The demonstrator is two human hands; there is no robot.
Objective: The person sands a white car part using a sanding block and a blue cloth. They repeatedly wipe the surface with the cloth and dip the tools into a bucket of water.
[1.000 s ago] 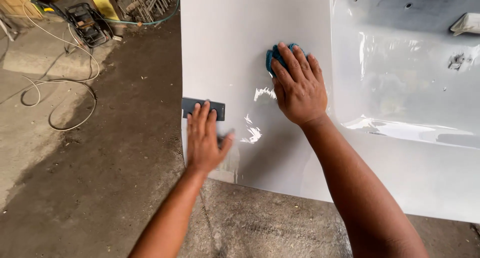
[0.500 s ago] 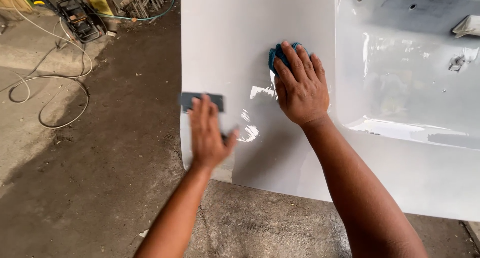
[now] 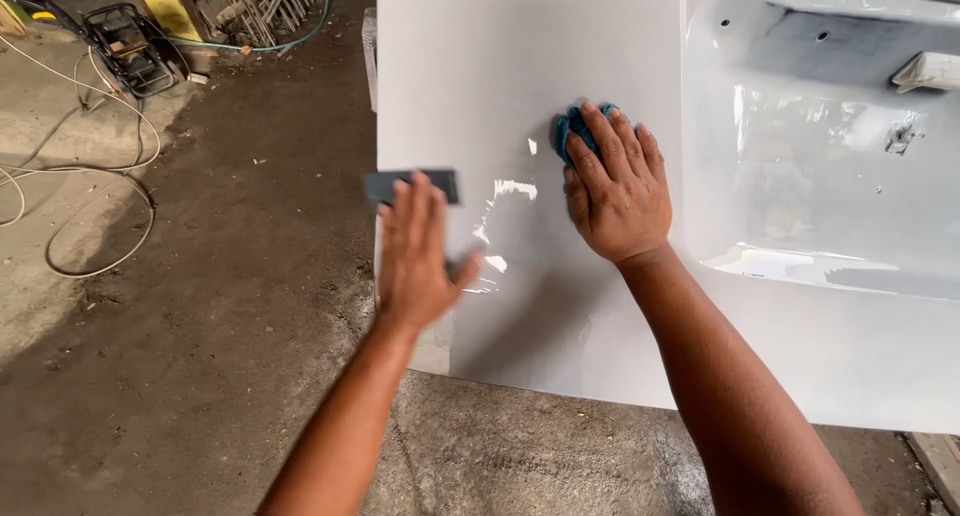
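A large glossy white panel (image 3: 560, 66) stands in front of me, with a recessed moulded section (image 3: 820, 206) on its right. My right hand (image 3: 615, 191) presses flat on the panel over a blue cloth (image 3: 572, 126) that shows above the fingers. My left hand (image 3: 415, 251) lies flat near the panel's left edge, its fingertips on a small dark grey rectangular pad (image 3: 410, 184). Wet shiny streaks (image 3: 512, 188) sit on the panel between the two hands.
The ground is rough dark concrete (image 3: 200, 356). White cables (image 3: 80, 176) loop on the floor at left. A black wheeled machine (image 3: 130, 46) and a metal rack (image 3: 265, 6) stand at the top left, by a green hose (image 3: 300, 31).
My left hand slid slightly up along the panel's left edge with the grey pad. My right hand stayed on the blue cloth at about the same spot.
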